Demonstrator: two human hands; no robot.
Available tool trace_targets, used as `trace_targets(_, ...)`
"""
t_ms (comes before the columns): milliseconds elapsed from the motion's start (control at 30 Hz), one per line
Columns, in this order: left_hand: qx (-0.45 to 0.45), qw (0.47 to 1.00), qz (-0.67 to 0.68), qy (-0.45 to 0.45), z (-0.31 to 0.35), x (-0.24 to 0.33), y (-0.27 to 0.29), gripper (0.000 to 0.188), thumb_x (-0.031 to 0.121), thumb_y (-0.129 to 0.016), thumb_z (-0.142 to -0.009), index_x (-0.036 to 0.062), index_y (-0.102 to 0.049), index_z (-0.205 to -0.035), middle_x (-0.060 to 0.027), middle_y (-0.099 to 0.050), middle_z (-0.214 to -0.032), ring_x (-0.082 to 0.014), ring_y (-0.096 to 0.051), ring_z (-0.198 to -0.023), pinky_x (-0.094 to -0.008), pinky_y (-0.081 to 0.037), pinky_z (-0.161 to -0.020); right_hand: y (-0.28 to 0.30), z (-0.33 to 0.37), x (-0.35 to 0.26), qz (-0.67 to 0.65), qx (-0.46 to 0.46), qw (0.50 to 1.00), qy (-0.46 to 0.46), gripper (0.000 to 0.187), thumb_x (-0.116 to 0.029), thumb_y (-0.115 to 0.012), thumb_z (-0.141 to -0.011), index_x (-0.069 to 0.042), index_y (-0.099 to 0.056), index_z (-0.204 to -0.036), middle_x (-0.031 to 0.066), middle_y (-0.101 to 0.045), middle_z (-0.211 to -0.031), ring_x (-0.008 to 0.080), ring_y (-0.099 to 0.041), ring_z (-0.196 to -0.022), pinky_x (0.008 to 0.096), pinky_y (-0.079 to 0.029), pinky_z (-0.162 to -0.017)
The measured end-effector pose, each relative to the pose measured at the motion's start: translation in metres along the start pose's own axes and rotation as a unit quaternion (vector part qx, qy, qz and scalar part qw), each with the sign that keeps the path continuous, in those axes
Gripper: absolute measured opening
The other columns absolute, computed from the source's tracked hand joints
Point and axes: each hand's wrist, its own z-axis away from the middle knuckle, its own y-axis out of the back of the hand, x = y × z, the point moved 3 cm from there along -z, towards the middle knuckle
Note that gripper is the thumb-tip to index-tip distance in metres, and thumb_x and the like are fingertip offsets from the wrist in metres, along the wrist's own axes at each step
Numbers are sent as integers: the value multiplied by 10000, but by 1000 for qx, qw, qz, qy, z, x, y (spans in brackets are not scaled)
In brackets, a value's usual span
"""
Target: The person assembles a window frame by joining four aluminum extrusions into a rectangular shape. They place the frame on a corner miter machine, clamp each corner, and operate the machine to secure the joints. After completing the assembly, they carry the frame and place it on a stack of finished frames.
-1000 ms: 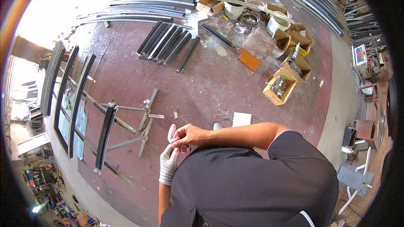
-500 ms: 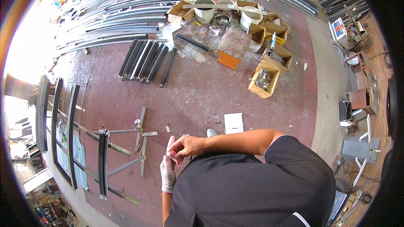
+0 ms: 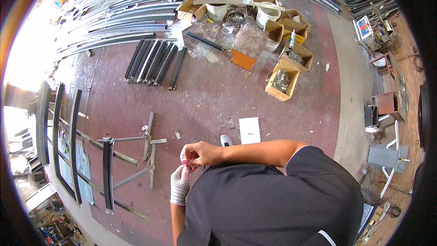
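My left hand wears a white ribbed glove with a reddish edge at the wrist. Bare and with bent fingers, my right hand meets it in front of my body. Between them is a small bunched red-and-white cloth, which looks like the cuff of a second glove. Both hands pinch this bundle; most of it is hidden by the fingers. On the floor just beyond lies a white sheet of paper with a pen-like thing on it, beside my shoe.
Left stand racks with dark metal profiles. Farther off lie a row of short black profiles and long bars. Open cardboard boxes, buckets and a cushioned seat cluster ahead. A grey stool is at the right.
The hands have shifted slightly with the bundle, and more of its red part shows between them. My view has turned a little; the shoe shows more fully.
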Motion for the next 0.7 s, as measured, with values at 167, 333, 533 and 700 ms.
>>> trace_targets(167, 43, 992, -114, -7, 5, -10, 0, 300, 192, -567, -1055, -33, -737, -953, -47, -672, -749, -78, -539, -717, -289, -488, -691, -4, 2, 15, 187, -1, 979, 84, 136, 43, -758, -813, -24, -684, -904, 133, -683, -952, 280, -712, -848, 397, -575, -758)
trace_targets(333, 44, 986, -153, 44, 8, -29, -4, 287, 177, -600, -1029, -38, -733, -893, -65, -696, -727, -77, -555, -666, -289, -490, -653, -8, 11, 30, 292, -31, 949, 119, 26, -55, -727, -855, -30, -724, -863, 158, -614, -1014, 365, -687, -873, 439, -569, -768)
trace_targets(533, 30, 991, -127, 22, -2, -31, -11, 267, 158, -616, -1014, -48, -729, -887, -49, -708, -736, -73, -563, -664, -286, -492, -644, -16, 13, 25, 442, -58, 894, 44, 177, -153, -697, -867, 7, -742, -930, 199, -648, -1081, 410, -690, -1009, 476, -567, -853)
trace_targets(700, 100, 957, -268, -48, -9, -12, -13, 229, 201, -653, -970, 9, -729, -869, -178, -650, -707, -209, -614, -594, -361, -503, -638, -12, 12, 32, 471, -118, 857, -171, 477, -363, -492, -959, 15, -744, -1104, 271, -716, -1182, 383, -704, -1113, 505, -540, -978)
